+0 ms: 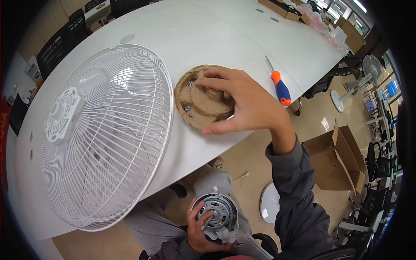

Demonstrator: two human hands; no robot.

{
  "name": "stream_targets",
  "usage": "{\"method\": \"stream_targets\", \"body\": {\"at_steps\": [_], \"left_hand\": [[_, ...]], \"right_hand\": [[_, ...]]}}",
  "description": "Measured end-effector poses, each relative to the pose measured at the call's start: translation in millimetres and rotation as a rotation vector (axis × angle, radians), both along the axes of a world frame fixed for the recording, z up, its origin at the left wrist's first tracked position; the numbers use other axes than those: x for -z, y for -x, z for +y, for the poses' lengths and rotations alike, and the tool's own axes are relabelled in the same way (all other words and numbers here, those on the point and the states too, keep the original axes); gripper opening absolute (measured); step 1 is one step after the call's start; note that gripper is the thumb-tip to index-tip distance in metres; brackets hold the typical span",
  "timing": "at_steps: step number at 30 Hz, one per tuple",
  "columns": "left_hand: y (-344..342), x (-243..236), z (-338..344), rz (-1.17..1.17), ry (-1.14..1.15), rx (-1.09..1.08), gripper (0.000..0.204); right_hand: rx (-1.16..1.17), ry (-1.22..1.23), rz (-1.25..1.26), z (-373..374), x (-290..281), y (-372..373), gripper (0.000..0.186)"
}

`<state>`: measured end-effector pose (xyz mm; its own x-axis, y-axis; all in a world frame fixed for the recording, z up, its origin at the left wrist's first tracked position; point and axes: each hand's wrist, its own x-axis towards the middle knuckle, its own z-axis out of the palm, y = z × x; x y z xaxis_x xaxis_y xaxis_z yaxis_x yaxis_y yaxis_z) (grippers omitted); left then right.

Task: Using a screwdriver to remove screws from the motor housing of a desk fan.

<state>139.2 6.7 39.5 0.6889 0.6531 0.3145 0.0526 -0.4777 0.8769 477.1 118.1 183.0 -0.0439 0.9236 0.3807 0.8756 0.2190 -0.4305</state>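
Observation:
My left hand [198, 229] is closed around a fan motor [219, 212] above my lap, its metal shaft between my fingers. The motor has a round silver face in a white housing. My right hand [247, 102] reaches over a round brown moulded-pulp tray [184, 93] at the table's near edge. Its fingers are spread, fingertips over the tray's inside and thumb by its near rim. Several small screws [187, 108] lie in the tray. Left of it, a large white fan grille [125, 112] stands on the table, touching or nearly touching the tray.
A screwdriver [281, 89] with an orange and blue handle lies right of my right hand on the white table [208, 34]. An opened cardboard box [333, 162] and a white round base [270, 203] are on the floor. Another fan [370, 69] stands farther right.

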Motion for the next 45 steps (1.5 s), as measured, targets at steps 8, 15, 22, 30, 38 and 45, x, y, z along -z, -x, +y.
{"method": "stream_targets", "body": {"at_steps": [8,15,22,30,38,45], "left_hand": [[-7,-4,12,0.033,0.071,0.040,0.104],[-24,-21,31,0.166,0.081,0.077,0.099],[-21,-30,50,0.231,0.048,0.094,0.107],[-11,-21,65,0.132,0.152,0.063,0.105],[-11,-21,59,0.031,0.044,0.096,0.104],[0,-16,46,0.003,-0.093,0.099,0.113]], "right_hand": [[-0.327,0.074,0.023,3,-18,0,0.099],[-0.302,0.121,0.123,-11,-27,7,0.097],[-0.058,-0.113,0.126,-64,0,1,0.086],[-0.082,-0.392,0.629,-129,63,49,0.036],[-0.032,-0.311,0.765,-133,49,67,0.021],[0.127,-0.312,0.832,-141,30,85,0.018]]}}
